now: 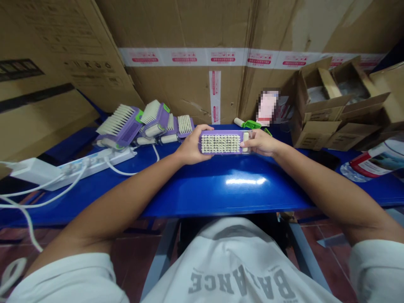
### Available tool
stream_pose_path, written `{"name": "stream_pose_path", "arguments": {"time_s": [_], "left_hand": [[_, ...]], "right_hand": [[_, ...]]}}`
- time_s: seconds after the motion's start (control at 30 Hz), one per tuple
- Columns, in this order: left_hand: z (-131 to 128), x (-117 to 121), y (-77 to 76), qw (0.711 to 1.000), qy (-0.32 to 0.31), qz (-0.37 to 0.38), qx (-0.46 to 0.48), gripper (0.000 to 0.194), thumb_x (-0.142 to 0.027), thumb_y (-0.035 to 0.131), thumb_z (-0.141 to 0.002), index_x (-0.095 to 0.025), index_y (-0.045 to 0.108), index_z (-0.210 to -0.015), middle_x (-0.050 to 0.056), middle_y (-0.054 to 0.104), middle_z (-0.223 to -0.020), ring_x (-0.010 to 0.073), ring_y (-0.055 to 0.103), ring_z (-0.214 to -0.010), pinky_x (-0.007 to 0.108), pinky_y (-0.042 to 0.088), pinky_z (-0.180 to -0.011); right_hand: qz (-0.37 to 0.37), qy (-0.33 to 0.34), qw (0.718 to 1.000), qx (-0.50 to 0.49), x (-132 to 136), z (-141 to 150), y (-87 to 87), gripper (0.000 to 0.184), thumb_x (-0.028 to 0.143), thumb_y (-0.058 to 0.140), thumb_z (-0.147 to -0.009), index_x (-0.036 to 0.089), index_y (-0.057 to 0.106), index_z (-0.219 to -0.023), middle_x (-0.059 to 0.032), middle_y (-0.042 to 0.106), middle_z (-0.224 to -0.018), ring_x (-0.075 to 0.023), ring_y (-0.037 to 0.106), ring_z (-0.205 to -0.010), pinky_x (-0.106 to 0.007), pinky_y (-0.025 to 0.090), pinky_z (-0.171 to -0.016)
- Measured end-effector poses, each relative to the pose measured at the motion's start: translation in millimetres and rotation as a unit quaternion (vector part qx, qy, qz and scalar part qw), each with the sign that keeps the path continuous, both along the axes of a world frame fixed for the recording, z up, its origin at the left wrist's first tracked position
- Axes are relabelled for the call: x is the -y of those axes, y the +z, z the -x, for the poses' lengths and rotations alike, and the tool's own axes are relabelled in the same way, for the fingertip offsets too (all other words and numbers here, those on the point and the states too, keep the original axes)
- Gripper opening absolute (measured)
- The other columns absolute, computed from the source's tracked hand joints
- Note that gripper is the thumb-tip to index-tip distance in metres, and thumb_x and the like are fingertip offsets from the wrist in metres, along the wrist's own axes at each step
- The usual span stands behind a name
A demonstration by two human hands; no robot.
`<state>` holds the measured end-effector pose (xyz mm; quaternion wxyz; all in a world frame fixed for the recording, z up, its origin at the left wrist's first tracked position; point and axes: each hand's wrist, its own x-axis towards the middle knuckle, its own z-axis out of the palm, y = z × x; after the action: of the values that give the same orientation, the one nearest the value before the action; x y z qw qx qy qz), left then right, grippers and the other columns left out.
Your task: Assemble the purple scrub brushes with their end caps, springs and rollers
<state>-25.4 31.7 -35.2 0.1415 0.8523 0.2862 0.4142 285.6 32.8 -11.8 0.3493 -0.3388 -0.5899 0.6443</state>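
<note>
A purple brush head point(220, 143) with rows of pale bristles is held level above the blue table, bristles facing up toward me. My left hand point(193, 145) grips its left end, thumb along the top edge. At its other end, by a white roller-like part and clear plastic, my right hand point(259, 142) is closed on it, thumb on the face. Behind my right hand lies a bright green piece with a white cylinder point(249, 123). To the left, several similar purple brushes point(155, 118) are heaped together, bristles showing.
A white power strip point(94, 166) with cables and a plugged-in adapter lies at left. Open cardboard boxes point(328, 113) stand at right, near a labelled plastic bottle point(375, 160). Large cardboard sheets point(183, 25) wall the back. The blue table's front edge point(227, 210) is close to my body.
</note>
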Motion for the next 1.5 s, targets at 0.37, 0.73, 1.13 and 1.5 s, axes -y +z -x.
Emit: {"name": "stream_pose_path", "arguments": {"time_s": [0.37,0.73,1.13,1.5], "left_hand": [[0.1,-2.1,-1.7,1.0,-0.002,-0.007,0.002,0.083,-0.027,0.09,-0.072,-0.025,0.048,-0.143,0.013,0.066,-0.148,0.0282,0.072,-0.126,0.043,0.059,-0.106],[0.6,-0.9,-2.3,1.0,0.01,-0.01,-0.007,0.082,-0.028,0.089,-0.073,-0.025,0.048,-0.143,0.013,0.066,-0.147,0.0291,0.071,-0.128,0.044,0.059,-0.108],[-0.4,-1.7,-4.1,1.0,0.007,-0.005,0.0,0.082,-0.027,0.089,-0.072,-0.028,0.047,-0.143,0.011,0.067,-0.143,0.0284,0.072,-0.123,0.046,0.058,-0.106],[-1.3,-0.1,-3.3,1.0,0.006,0.003,0.005,0.082,-0.026,0.089,-0.072,-0.027,0.048,-0.142,0.01,0.067,-0.142,0.0271,0.073,-0.12,0.043,0.058,-0.104]], "right_hand": [[-0.006,0.001,1.0,-0.004,-0.3,0.3,-1.2,0.073,0.028,0.106,-0.058,0.018,0.08,-0.125,-0.0102,0.089,-0.1,-0.0308,0.085,-0.097,-0.049,0.07,-0.094],[0.001,-0.003,1.0,-0.001,1.3,1.5,0.3,0.074,0.025,0.106,-0.056,0.018,0.081,-0.125,-0.0108,0.088,-0.102,-0.0329,0.085,-0.103,-0.051,0.069,-0.097],[-0.008,0.011,1.0,-0.004,-3.2,-0.5,-4.1,0.066,0.028,0.106,-0.06,0.018,0.083,-0.121,-0.0096,0.089,-0.101,-0.0299,0.085,-0.099,-0.048,0.069,-0.098],[-0.008,0.009,1.0,-0.003,-3.0,0.0,-4.2,0.063,0.029,0.106,-0.06,0.016,0.083,-0.118,-0.012,0.088,-0.107,-0.0335,0.084,-0.108,-0.053,0.066,-0.102]]}}
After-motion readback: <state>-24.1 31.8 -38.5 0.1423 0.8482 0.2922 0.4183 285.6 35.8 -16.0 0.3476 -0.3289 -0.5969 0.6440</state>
